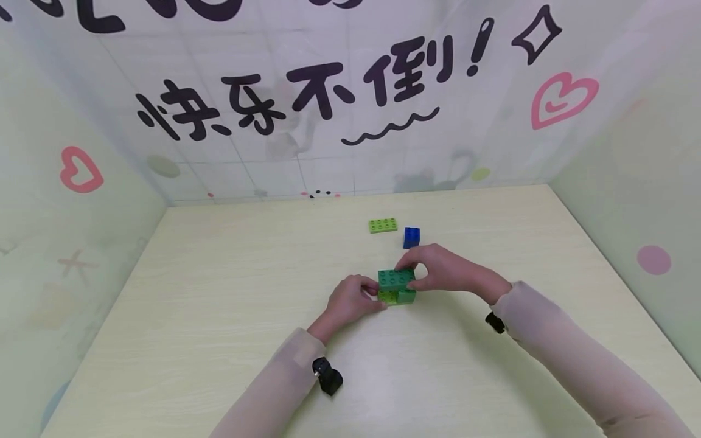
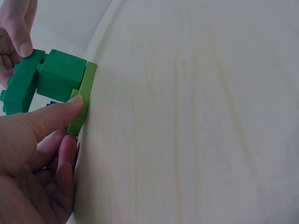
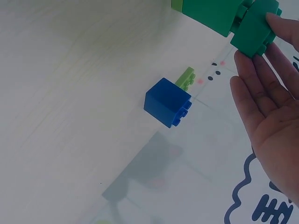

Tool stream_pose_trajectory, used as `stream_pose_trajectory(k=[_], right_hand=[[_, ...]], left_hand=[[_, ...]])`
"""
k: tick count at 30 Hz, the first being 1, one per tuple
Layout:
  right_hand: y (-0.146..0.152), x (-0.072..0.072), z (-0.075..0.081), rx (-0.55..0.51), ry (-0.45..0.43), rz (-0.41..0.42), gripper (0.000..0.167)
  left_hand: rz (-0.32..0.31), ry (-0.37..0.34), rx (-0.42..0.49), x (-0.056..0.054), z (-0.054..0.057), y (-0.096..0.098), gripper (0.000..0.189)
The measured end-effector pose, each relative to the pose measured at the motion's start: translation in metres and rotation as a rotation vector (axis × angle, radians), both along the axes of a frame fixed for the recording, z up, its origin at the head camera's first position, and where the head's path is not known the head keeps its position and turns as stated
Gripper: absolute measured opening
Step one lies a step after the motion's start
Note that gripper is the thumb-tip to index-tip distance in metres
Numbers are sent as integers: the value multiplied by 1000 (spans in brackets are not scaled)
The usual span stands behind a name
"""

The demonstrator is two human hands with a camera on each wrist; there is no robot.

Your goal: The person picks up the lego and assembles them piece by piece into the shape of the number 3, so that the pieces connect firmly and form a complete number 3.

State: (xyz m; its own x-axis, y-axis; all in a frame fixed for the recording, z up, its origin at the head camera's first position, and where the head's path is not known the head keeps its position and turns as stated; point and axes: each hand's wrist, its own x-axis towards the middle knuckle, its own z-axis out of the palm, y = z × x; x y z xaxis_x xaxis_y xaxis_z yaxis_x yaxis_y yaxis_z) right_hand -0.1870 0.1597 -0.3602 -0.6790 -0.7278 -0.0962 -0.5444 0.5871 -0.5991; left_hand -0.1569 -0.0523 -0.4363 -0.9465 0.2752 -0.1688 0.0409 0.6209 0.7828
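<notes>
My left hand (image 1: 349,299) pinches the left end of a lime-green plate (image 2: 87,86) that lies on the table, thumb on top and fingers at its edge. A tall green block (image 2: 60,74) stands on the plate's right part. Above it, a flatter green studded brick (image 1: 391,278) is held between the thumb and fingers of my right hand (image 1: 446,267). This brick overhangs the plate's left side. It is tilted at the tall block's studs, and whether it is joined to them I cannot tell.
Behind the hands stands a blue brick (image 1: 412,237), close to the right fingers. Farther back lies another lime-green plate (image 1: 383,225). A printed white sheet (image 1: 246,170) hangs along the table's far edge, and pale walls (image 1: 630,201) flank both sides.
</notes>
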Motion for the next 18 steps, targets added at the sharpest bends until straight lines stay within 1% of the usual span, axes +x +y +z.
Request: stream_pose_trajectory(k=[9,18], right_hand=[[2,2,1,-1,-8,12,31],[3,4,1,2,-17,11,31]], left_hand=[[0,-7,5,0,0,0,35],[-6,4,2,0,1,-1,36]])
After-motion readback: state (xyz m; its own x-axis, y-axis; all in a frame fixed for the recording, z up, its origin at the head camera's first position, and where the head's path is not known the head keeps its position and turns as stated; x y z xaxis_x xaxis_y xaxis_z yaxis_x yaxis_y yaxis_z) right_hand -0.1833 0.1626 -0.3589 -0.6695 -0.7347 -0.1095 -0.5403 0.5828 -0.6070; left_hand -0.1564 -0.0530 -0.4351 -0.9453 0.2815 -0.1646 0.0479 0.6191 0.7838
